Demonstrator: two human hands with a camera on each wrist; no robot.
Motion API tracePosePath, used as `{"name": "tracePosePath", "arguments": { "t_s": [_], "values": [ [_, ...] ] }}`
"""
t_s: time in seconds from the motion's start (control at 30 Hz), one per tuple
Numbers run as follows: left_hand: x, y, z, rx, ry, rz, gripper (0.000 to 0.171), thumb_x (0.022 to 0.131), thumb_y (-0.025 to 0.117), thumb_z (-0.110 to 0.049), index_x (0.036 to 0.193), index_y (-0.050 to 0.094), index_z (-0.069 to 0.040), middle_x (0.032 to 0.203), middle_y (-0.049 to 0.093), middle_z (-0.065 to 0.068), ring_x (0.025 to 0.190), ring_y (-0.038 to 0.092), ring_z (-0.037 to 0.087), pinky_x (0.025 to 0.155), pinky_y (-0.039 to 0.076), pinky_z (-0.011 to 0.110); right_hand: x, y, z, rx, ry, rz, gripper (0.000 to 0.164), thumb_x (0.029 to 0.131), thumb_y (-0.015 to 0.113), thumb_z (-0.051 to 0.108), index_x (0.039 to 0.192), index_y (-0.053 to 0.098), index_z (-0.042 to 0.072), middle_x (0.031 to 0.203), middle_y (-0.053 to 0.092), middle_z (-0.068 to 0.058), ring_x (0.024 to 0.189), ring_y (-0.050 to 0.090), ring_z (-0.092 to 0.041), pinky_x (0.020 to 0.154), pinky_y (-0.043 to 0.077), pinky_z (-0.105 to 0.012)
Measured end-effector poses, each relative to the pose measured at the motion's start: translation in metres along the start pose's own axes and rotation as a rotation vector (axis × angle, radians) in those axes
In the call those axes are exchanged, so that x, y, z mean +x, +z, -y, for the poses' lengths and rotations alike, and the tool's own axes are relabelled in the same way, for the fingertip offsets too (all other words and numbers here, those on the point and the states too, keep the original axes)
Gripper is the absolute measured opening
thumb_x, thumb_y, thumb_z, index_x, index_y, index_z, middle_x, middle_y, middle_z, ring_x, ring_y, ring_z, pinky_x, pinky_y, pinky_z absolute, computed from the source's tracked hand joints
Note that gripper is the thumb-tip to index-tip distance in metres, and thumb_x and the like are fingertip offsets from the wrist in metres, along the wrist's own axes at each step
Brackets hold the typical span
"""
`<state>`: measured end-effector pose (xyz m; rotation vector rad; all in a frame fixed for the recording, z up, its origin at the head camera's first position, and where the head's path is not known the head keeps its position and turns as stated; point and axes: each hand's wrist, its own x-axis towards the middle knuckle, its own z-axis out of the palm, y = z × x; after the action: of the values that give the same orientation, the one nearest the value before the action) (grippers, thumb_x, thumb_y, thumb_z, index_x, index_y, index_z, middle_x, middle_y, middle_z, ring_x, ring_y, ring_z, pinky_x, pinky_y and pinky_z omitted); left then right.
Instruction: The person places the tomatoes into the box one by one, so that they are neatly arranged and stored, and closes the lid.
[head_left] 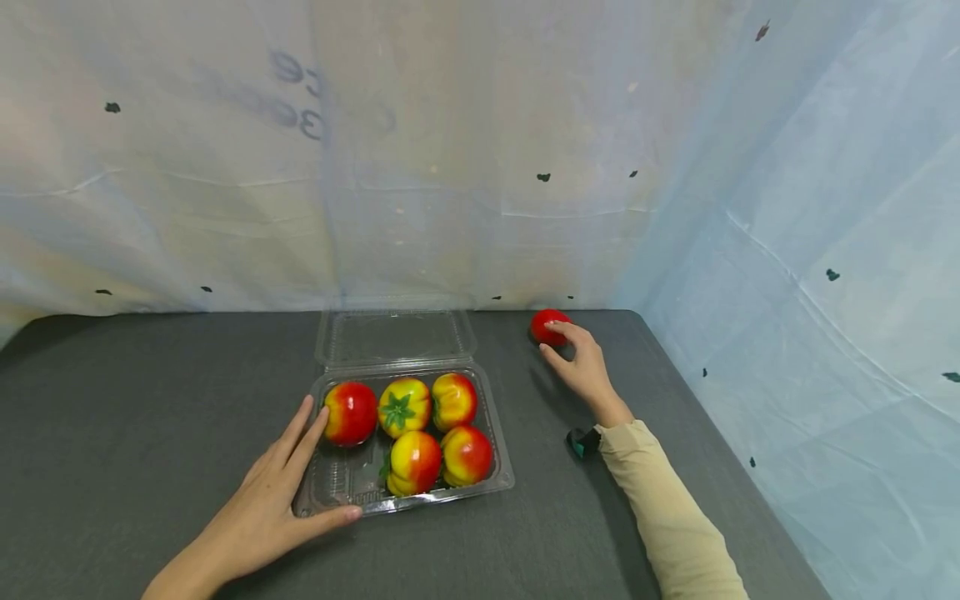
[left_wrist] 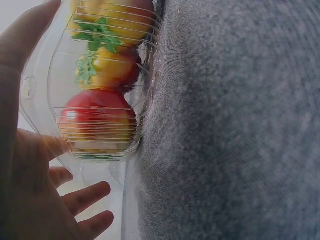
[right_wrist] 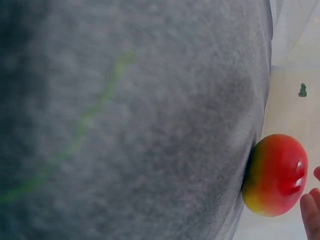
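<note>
A clear plastic clamshell box (head_left: 497, 482) lies on the dark table with its lid (head_left: 397, 337) folded back. Several glossy red-and-yellow fruits (head_left: 414, 462) sit inside, some showing green leafy tops. My left hand (head_left: 262, 508) spreads around the box's near left corner, thumb along the front rim and straight fingers at the left side, one fingertip at a red fruit (head_left: 351, 413). Another red-and-yellow fruit (right_wrist: 275, 175) rests alone near the table's back edge. Over it reaches my right hand (head_left: 583, 367), fingers extended and thumb apart; in the right wrist view the fingertips are close beside the fruit.
Pale sheeting (head_left: 480, 150) hangs directly behind the grey table (head_left: 150, 417), and more sheeting (head_left: 840, 250) stands along the right side. A small dark strap piece (head_left: 582, 442) is at the right wrist. A green line (right_wrist: 85, 125) marks the cloth in the right wrist view.
</note>
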<state>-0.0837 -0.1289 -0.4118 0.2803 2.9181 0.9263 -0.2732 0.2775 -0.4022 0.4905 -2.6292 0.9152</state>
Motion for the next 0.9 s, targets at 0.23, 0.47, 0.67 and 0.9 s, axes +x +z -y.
{"name": "tracePosePath", "arguments": {
  "t_s": [0.23,0.47,0.67,0.9],
  "values": [
    [0.0,-0.001,0.0,-0.005,0.0,-0.001,0.114,0.071,0.066,-0.072,0.155,0.0,-0.031,0.161,-0.014,-0.002,0.134,0.026,0.051,0.089,0.027,0.08,0.007,0.001,-0.001,-0.011,-0.015,-0.017,0.04,0.089,0.067,0.016,0.125,0.061,-0.001,0.136,0.053,-0.024,0.13,0.042,-0.04,0.107,0.034,-0.058],
    [-0.001,0.0,0.001,-0.019,0.014,-0.011,0.113,0.072,0.067,-0.07,0.155,0.0,-0.032,0.162,-0.012,-0.001,0.135,0.026,0.05,0.09,0.027,0.079,0.012,0.002,-0.003,-0.04,-0.011,0.008,0.044,0.088,0.068,0.017,0.128,0.059,0.0,0.144,0.044,-0.023,0.136,0.033,-0.042,0.11,0.023,-0.063],
    [-0.001,0.001,0.001,-0.02,0.017,-0.017,0.113,0.072,0.068,-0.07,0.154,0.0,-0.034,0.162,-0.011,0.0,0.135,0.025,0.051,0.088,0.028,0.08,0.015,0.002,-0.003,-0.058,0.037,0.071,0.052,0.088,0.068,0.022,0.135,0.054,0.004,0.151,0.033,-0.023,0.143,0.019,-0.04,0.107,0.014,-0.067],
    [-0.001,0.001,0.001,-0.013,0.01,-0.018,0.113,0.071,0.067,-0.071,0.154,-0.001,-0.034,0.162,-0.011,0.0,0.136,0.025,0.051,0.087,0.028,0.08,0.022,0.008,-0.007,-0.084,0.067,0.122,0.058,0.089,0.067,0.025,0.141,0.048,0.009,0.154,0.026,-0.023,0.144,0.013,-0.043,0.106,0.014,-0.069]
  ]
}}
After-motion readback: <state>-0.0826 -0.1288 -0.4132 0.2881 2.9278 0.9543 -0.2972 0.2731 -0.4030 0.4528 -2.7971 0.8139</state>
